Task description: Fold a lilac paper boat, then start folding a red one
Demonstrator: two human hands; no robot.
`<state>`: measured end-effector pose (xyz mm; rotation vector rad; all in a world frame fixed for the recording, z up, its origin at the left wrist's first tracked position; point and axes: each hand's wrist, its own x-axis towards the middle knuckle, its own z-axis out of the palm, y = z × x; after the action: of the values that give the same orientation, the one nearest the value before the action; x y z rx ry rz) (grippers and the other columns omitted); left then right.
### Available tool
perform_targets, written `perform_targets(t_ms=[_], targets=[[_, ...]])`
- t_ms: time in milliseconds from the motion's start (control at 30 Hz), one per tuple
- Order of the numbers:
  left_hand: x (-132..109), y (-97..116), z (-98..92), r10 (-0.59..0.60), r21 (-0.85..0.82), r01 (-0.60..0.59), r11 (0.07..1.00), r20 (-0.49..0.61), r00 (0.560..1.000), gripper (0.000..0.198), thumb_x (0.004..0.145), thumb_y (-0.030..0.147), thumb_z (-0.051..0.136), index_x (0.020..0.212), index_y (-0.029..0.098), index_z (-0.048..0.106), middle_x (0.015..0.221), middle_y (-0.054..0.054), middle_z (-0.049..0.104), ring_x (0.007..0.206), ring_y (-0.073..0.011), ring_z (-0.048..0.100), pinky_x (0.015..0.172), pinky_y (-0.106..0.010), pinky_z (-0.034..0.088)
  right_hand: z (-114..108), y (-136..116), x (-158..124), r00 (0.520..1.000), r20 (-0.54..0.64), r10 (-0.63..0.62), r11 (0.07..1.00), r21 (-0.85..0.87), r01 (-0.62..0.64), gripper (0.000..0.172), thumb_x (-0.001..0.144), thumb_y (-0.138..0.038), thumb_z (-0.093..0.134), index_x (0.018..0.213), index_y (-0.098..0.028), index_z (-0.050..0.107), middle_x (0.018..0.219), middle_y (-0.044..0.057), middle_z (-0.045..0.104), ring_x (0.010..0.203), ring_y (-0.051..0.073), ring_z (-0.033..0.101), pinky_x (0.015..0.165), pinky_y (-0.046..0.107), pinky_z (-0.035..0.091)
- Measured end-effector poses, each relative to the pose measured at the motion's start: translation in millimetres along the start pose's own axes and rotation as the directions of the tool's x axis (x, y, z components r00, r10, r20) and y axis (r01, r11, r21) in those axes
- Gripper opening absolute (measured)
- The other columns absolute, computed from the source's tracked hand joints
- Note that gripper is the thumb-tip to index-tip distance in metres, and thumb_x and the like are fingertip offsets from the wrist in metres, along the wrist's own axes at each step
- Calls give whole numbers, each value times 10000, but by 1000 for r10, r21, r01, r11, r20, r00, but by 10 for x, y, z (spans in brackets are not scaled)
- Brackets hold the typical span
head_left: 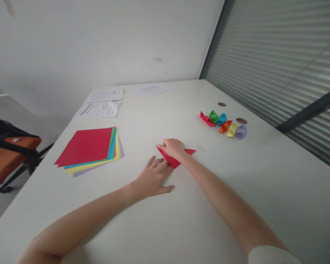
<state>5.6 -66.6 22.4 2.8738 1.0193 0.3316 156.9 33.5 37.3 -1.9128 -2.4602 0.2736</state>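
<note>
A sheet of red origami paper [173, 162], folded into a triangle, lies on the white table in front of me. My right hand [173, 148] is on its upper edge, fingers curled and thumb pressed against the paper near the left corner. The right hand covers the paper's middle. My left hand [153, 179] rests flat with its fingers spread, and one fingertip touches the paper near its bottom corner.
At left lies a stack of coloured paper [88, 145], red on top. Several small folded paper pieces [224, 124] sit at right near the table holes [241, 120]. Printed sheets [101, 106] lie at the back left. An orange chair [13, 154] stands beside the table.
</note>
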Motion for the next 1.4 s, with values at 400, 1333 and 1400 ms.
perform_targets(t_ms=[400, 1333, 1400], targets=[[6, -2, 15, -5, -6, 5, 1000, 13, 1000, 656, 829, 623, 526, 1341, 214, 499, 1279, -110, 542, 1262, -328, 419, 1119, -576, 261, -3, -25, -4, 1000, -9, 29, 1000, 1, -29, 564, 942, -608, 337, 990, -170, 689, 991, 148, 725, 924, 250, 676, 781, 331, 455], [4, 2, 5, 2, 20, -3, 1000, 24, 1000, 664, 844, 637, 488, 1355, 213, 493, 1283, -121, 528, 1243, -330, 425, 1114, -566, 261, 8, -34, 13, 998, -43, 35, 999, 7, -35, 573, 919, -634, 362, 924, -177, 707, 926, 137, 739, 875, 259, 690, 730, 326, 468], [6, 3, 0, 3, 24, -3, 1000, 25, 1000, 663, 845, 636, 488, 1355, 212, 493, 1286, -121, 525, 1242, -331, 424, 1113, -564, 263, 9, -33, 11, 998, -49, 36, 999, 7, -35, 575, 918, -635, 364, 922, -176, 709, 923, 138, 738, 872, 260, 690, 728, 325, 469]])
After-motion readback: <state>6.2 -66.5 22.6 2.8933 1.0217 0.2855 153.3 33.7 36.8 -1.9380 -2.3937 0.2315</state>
